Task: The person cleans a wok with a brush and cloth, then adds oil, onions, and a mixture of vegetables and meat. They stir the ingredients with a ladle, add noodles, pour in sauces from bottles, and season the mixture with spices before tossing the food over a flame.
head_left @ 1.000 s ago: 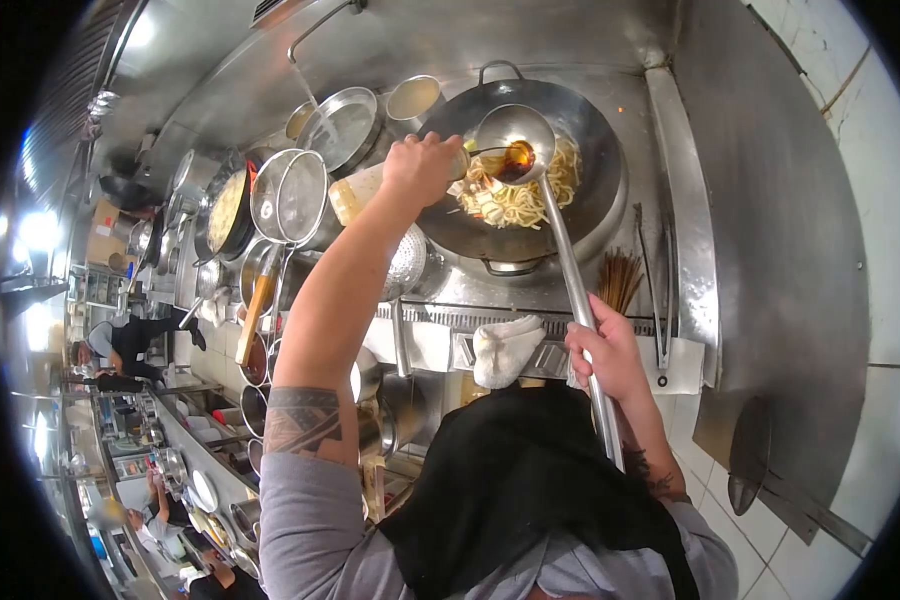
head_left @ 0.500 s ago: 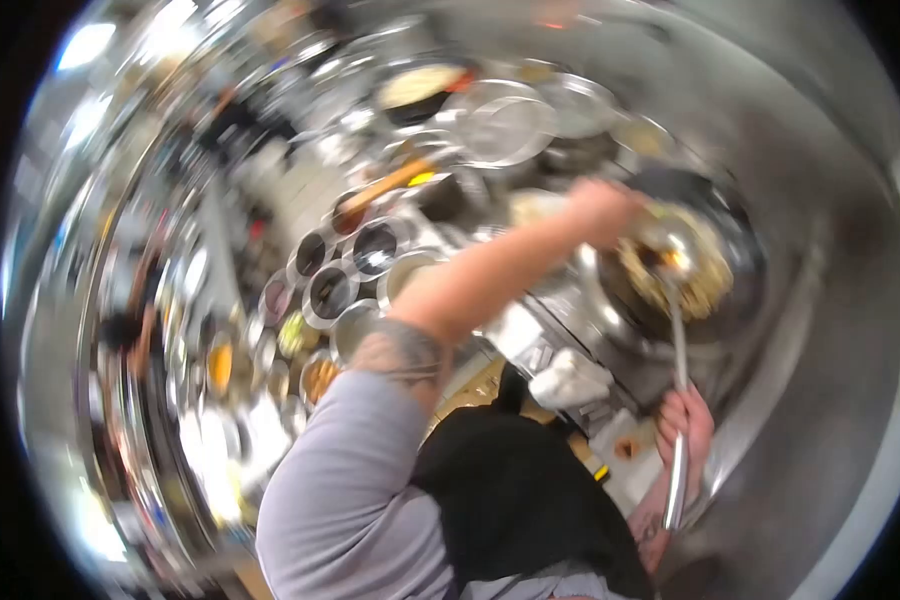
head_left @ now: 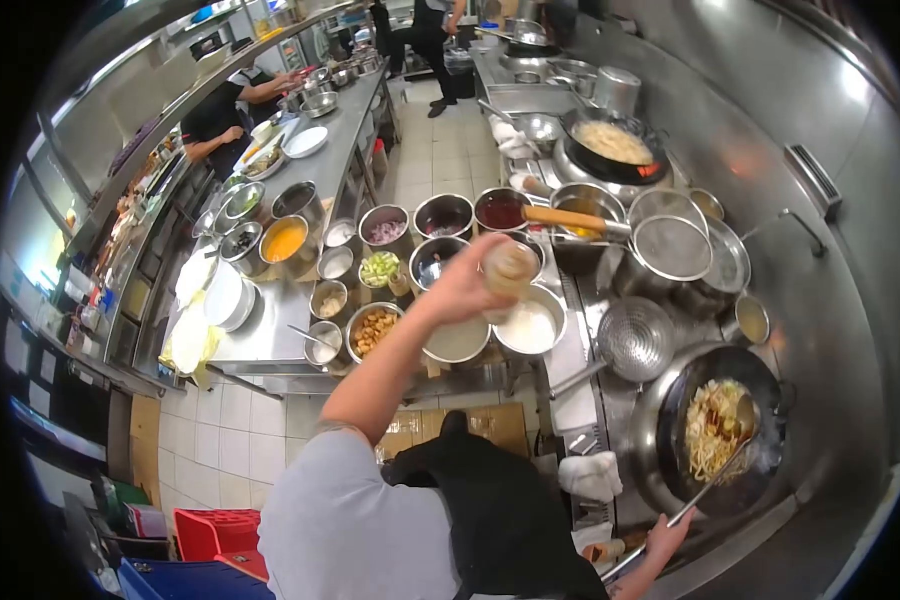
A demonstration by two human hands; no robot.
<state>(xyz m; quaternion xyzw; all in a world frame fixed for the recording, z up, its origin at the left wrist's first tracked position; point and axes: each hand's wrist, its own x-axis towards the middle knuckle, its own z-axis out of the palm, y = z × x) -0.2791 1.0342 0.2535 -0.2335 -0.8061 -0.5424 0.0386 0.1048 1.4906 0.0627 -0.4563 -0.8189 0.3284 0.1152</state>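
My left hand (head_left: 465,284) is closed around a small jar (head_left: 508,268) with pale contents, slightly blurred, held above the steel containers. Just below it is a pot of white powder (head_left: 526,328). At the lower right, my right hand (head_left: 667,538) grips the long handle of a ladle (head_left: 712,486). The ladle's bowl rests against noodles (head_left: 710,432) that have brown sauce on them. They lie in a black wok (head_left: 678,390), with faint steam at its right side.
A perforated skimmer (head_left: 636,340) lies left of the wok. Strainers (head_left: 673,246) sit on pots behind it, near another filled wok (head_left: 612,143). A steel counter (head_left: 270,330) bears ingredient containers. A co-worker (head_left: 215,125) stands at the far left; another (head_left: 430,50) stands in the aisle.
My left hand has moved away from above the wok, leftward over the containers. My right hand still holds the ladle in the wok. The camera view has turned and is sharper.
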